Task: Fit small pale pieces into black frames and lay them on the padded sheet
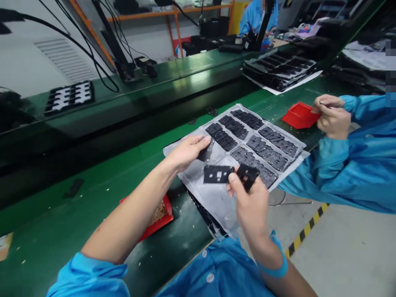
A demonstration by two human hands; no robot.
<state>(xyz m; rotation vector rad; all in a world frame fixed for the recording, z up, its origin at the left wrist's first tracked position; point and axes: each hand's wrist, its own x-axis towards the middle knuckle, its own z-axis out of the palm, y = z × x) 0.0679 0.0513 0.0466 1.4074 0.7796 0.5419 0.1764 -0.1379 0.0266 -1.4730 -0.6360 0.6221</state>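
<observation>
My left hand (187, 153) is closed on a small dark plate (206, 152), pinched between thumb and fingers above the tray. My right hand (252, 202) grips thin black plates with cutouts; one flat black plate (213, 174) with square holes points left, and another darker piece (247, 175) sits between thumb and fingers. Beneath both hands lies a tray lined with a whitish sheet (213, 198). Rows of similar black plates (260, 152) fill several of its sections, while the near-left part shows bare lining.
A red bin (167, 210) of small tan bits stands under my left forearm. At right, a co-worker's hands (332, 115) hold something small beside another red bin (300, 115). Stacked trays (278, 68) lie farther back; a white-and-black tray (69, 97) sits on the ledge at left.
</observation>
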